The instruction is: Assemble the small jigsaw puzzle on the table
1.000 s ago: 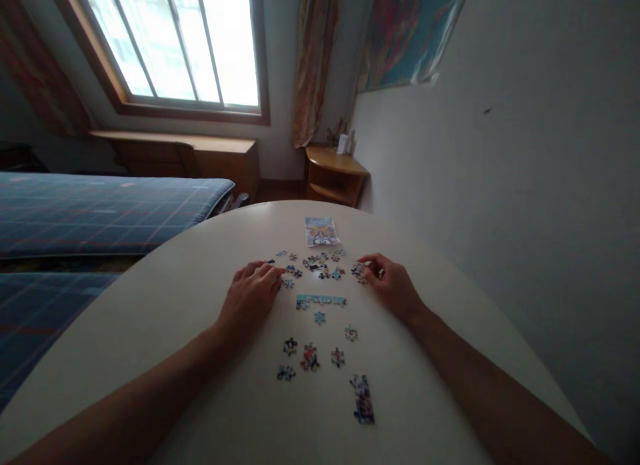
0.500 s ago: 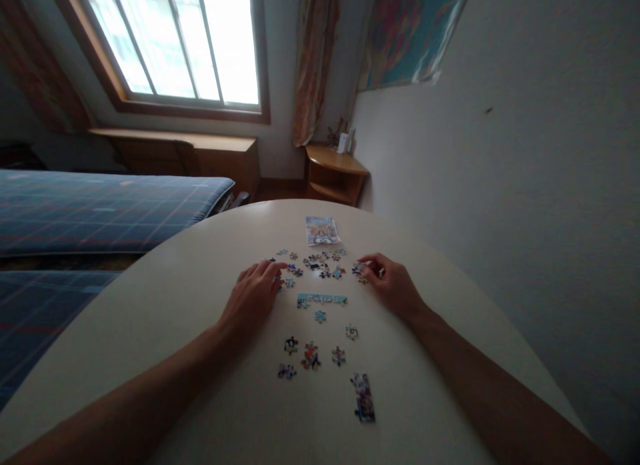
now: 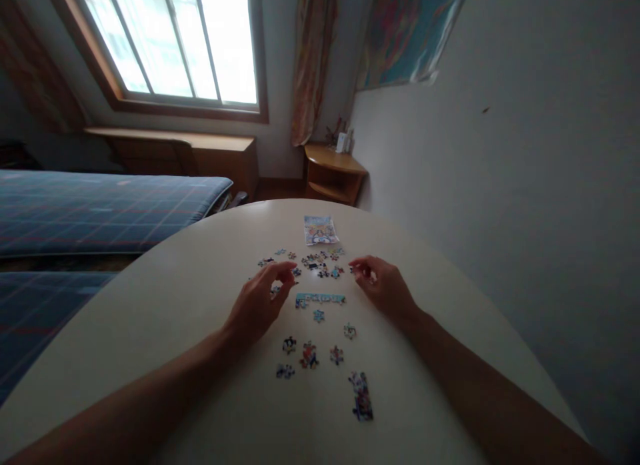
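Observation:
Loose jigsaw puzzle pieces (image 3: 316, 263) lie in a cluster on the round white table (image 3: 190, 278). My left hand (image 3: 261, 295) is at the cluster's left side, thumb and index finger curled together at a small puzzle piece (image 3: 297, 272). At its right side, my right hand (image 3: 384, 283) pinches a puzzle piece (image 3: 352, 269), mostly hidden by the fingers. Between the hands and nearer me lies a joined light-blue strip of pieces (image 3: 320, 299), with a single blue piece (image 3: 319, 315) just below it.
A printed picture sheet (image 3: 321, 230) lies beyond the cluster. Closer to me are several loose pieces, a red joined group (image 3: 309, 355) and a dark joined strip (image 3: 361, 396). A bed (image 3: 110, 211) stands left of the table, a wall (image 3: 525, 205) on the right.
My left hand has drawn slightly toward me and its thumb and index finger have come together, uncovering pieces behind it. My right hand has shifted slightly left.

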`<state>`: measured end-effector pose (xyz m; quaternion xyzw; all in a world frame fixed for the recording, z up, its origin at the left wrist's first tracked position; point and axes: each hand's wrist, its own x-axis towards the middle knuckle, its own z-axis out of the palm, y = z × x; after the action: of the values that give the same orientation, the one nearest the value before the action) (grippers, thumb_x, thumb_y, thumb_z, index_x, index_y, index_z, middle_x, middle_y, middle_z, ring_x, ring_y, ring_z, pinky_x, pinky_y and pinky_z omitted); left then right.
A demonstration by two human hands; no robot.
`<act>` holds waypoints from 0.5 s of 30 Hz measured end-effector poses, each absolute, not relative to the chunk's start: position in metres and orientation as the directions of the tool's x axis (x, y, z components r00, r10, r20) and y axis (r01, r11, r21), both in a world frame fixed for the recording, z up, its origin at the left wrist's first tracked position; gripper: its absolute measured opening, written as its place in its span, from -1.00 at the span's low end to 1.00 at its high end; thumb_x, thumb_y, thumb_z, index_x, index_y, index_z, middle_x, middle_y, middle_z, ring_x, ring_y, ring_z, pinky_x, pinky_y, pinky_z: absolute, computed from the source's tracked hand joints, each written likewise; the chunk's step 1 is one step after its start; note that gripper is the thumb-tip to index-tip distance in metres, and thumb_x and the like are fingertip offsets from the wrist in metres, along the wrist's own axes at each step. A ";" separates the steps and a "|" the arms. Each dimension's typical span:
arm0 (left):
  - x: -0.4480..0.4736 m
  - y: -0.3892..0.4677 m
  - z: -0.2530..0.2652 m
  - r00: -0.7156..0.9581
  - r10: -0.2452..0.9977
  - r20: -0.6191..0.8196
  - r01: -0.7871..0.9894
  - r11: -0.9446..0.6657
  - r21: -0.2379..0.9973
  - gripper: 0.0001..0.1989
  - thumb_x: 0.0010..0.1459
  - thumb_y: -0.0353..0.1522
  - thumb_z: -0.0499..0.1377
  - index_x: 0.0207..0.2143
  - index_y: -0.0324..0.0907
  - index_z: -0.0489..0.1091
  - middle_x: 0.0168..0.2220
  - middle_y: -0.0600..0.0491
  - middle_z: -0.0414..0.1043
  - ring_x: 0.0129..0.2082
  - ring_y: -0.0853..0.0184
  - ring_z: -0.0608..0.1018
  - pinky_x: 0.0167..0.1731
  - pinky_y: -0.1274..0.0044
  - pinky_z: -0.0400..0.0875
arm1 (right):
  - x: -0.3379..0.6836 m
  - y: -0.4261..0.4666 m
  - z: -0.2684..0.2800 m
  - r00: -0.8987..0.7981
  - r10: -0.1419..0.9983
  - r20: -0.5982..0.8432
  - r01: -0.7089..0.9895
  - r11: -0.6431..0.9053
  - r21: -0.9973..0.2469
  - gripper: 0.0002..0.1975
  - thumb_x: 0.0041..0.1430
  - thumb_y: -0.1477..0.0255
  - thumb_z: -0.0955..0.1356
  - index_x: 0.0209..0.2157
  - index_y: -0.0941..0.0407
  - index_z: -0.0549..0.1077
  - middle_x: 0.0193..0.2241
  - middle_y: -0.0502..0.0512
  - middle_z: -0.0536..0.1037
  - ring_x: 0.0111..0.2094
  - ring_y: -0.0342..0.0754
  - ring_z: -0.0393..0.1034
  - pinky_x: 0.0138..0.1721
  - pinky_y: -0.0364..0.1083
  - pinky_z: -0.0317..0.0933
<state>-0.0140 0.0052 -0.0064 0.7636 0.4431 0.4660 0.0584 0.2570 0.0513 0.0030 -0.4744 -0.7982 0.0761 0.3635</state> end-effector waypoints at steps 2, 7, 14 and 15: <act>-0.010 0.002 -0.005 0.132 0.748 0.651 0.596 -0.585 0.551 -0.77 0.22 -0.47 0.15 -0.06 -0.18 0.37 -0.31 0.05 0.53 -0.31 0.35 0.59 -0.23 0.47 0.50 | 0.244 0.042 0.006 -0.389 0.720 0.575 0.661 0.653 -0.370 -0.86 0.20 0.48 0.30 -0.27 0.10 0.51 -0.46 0.04 0.53 -0.43 -0.09 0.38 -0.31 -0.09 0.22; -0.004 -0.002 -0.005 0.094 0.798 0.595 0.480 -0.560 0.675 -0.79 0.19 -0.45 0.20 -0.10 -0.17 0.38 -0.31 0.05 0.54 -0.32 0.37 0.61 -0.22 0.49 0.53 | 0.217 0.018 0.013 -0.566 0.568 0.597 0.572 0.792 -0.211 -0.94 0.23 0.42 0.36 -0.27 0.09 0.48 -0.45 0.01 0.54 -0.36 -0.07 0.41 -0.22 -0.06 0.17; 0.003 -0.010 -0.003 0.176 0.820 0.544 0.243 -0.572 0.783 -0.72 0.14 -0.50 0.22 -0.08 -0.16 0.36 -0.33 0.10 0.52 -0.33 0.43 0.62 -0.24 0.59 0.57 | 0.207 0.003 0.015 -0.583 0.525 0.621 0.560 0.813 -0.162 -0.76 0.18 0.21 0.43 -0.25 0.08 0.46 -0.41 -0.02 0.58 -0.34 -0.05 0.43 -0.20 -0.05 0.13; 0.004 -0.011 -0.003 0.191 0.817 0.544 0.224 -0.576 0.786 -0.72 0.14 -0.51 0.22 -0.08 -0.16 0.36 -0.33 0.10 0.52 -0.33 0.44 0.61 -0.24 0.60 0.57 | 0.207 0.003 0.015 -0.589 0.509 0.628 0.550 0.822 -0.150 -0.76 0.18 0.21 0.43 -0.26 0.08 0.46 -0.42 -0.02 0.58 -0.34 -0.05 0.43 -0.20 -0.05 0.13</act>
<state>0.0038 -0.0110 -0.0028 0.7177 0.3625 0.5224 0.2839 0.2068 0.0027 0.0155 -0.2971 -0.8909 -0.0297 0.3424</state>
